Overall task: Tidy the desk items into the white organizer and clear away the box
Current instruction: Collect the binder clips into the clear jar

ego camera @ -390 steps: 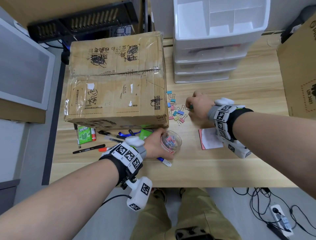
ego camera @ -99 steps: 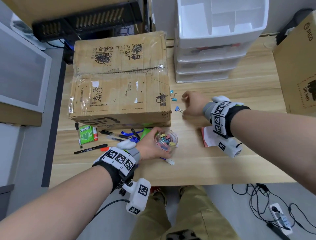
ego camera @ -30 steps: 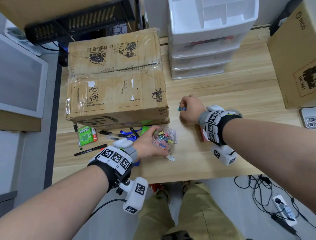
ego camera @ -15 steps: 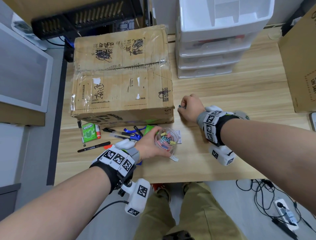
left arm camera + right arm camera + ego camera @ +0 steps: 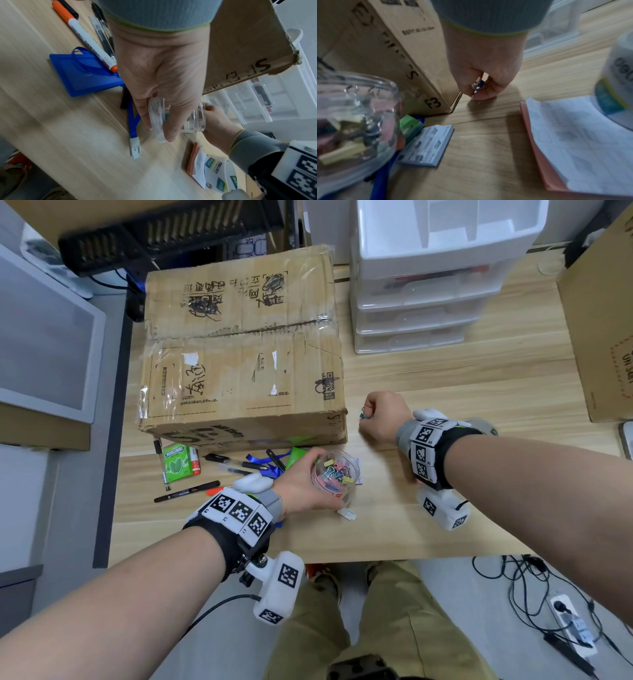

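Note:
My left hand (image 5: 305,491) grips a clear plastic jar (image 5: 335,474) full of coloured binder clips, held just above the desk in front of the big cardboard box (image 5: 239,354). In the left wrist view its fingers (image 5: 168,129) wrap the jar (image 5: 193,119) and also hold a clear lid (image 5: 155,119). My right hand (image 5: 371,417) is curled at the box's near right corner, pinching small binder clips (image 5: 363,414); they show blue-green between its fingers (image 5: 477,86). The white drawer organizer (image 5: 421,275) stands at the back of the desk.
Pens, a marker (image 5: 186,492), a green gum pack (image 5: 176,463) and a blue badge holder with lanyard (image 5: 85,73) lie left of the jar. A pink notepad (image 5: 556,146) and tape roll (image 5: 618,75) lie under my right wrist. Another carton (image 5: 603,330) stands at the right.
The loose clips beside the box have gone from the desk into the jar or my right hand. My right hand has drawn slightly back toward the jar; the left hand holds still.

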`<state>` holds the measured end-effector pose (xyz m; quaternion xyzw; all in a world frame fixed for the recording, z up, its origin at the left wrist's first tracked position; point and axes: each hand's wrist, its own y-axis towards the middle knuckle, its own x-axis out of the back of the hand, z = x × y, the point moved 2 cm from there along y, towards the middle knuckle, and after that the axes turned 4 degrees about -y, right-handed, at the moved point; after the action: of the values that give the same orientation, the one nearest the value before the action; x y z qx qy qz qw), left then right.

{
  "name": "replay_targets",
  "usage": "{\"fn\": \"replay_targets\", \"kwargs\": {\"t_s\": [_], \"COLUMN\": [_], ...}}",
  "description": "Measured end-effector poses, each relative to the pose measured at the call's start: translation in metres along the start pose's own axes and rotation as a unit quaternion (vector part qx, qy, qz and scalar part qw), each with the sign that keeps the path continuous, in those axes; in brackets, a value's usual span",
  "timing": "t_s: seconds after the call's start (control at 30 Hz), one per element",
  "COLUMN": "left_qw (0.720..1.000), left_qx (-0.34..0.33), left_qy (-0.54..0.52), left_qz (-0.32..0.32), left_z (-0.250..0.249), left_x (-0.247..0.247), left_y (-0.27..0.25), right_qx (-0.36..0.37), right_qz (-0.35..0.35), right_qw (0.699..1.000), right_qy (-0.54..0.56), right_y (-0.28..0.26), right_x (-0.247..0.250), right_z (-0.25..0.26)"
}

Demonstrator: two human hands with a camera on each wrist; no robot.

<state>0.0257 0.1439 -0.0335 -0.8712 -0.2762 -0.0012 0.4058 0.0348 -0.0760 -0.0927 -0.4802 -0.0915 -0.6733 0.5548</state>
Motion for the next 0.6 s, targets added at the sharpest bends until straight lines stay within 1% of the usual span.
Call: {"fn": "replay_targets", "kwargs": {"t_s": [0.07,0.13,0.17,0.23,0.3,0.37,0.43,0.53,0.6], "left_qw": [1.000,1.000,1.000,1.000,0.999,0.997,0.996,0.996,0.997], "left_qx": [0.003,0.008,0.009,0.013,0.011,0.005,0.002,-0.007,-0.006], "left_qy": [-0.004,-0.007,-0.009,-0.017,-0.043,-0.069,-0.085,-0.081,-0.081], "left_qz": [0.003,0.009,0.011,0.017,0.019,0.017,0.020,0.021,0.020], "left_z": [-0.002,-0.005,-0.007,-0.013,-0.020,-0.029,-0.036,-0.044,-0.045], "left_x": [-0.003,-0.006,-0.008,-0.013,-0.017,-0.022,-0.030,-0.040,-0.043], "left_y": [0.000,0.001,0.002,0.003,0.005,0.007,0.010,0.014,0.016], "right_qx": [-0.016,-0.039,-0.057,-0.089,-0.072,-0.033,0.003,0.046,0.061], "right_qz": [0.017,0.056,0.094,0.196,0.265,0.280,0.273,0.286,0.293], "right_qw": [0.999,0.993,0.984,0.950,0.926,0.924,0.932,0.942,0.946], "right_qy": [0.043,0.095,0.137,0.226,0.257,0.258,0.238,0.168,0.121], "right_y": [-0.006,-0.013,-0.017,-0.028,-0.035,-0.040,-0.049,-0.063,-0.069], "right_x": [0.007,0.016,0.022,0.031,0.041,0.054,0.067,0.082,0.086], "right_z": [-0.003,-0.004,-0.004,-0.002,0.003,0.011,0.018,0.024,0.025]}}
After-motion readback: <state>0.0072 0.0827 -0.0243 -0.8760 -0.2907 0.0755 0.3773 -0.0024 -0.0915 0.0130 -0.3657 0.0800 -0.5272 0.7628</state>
